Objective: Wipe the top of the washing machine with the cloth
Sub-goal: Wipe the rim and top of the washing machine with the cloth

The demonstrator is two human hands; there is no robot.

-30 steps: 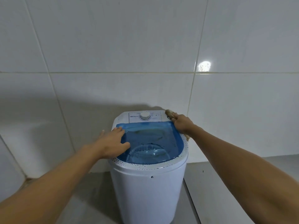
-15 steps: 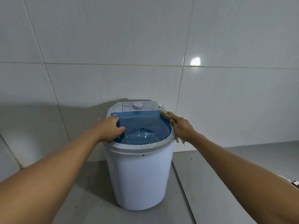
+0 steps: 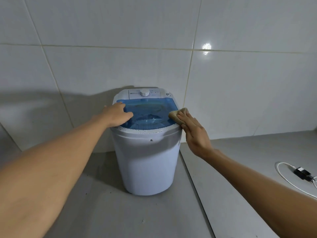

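A small white washing machine (image 3: 145,162) stands on the grey floor against the tiled wall. Its top has a translucent blue lid (image 3: 151,109) and a white control panel with a round dial (image 3: 144,93) at the back. My left hand (image 3: 116,115) lies flat on the left rim and lid edge, holding nothing. With its fingers flat, my right hand (image 3: 193,133) presses a tan cloth (image 3: 178,115) onto the right rim. Dark specks dot the front rim (image 3: 137,131).
White wall tiles rise right behind the machine. A white cable with a black plug (image 3: 301,172) lies on the floor at the right. A floor joint (image 3: 197,186) runs forward from the machine's right side.
My right hand has slid the cloth from the back right corner, by the control panel, forward along the right rim. My left hand stays on the left rim. The camera has pulled back.
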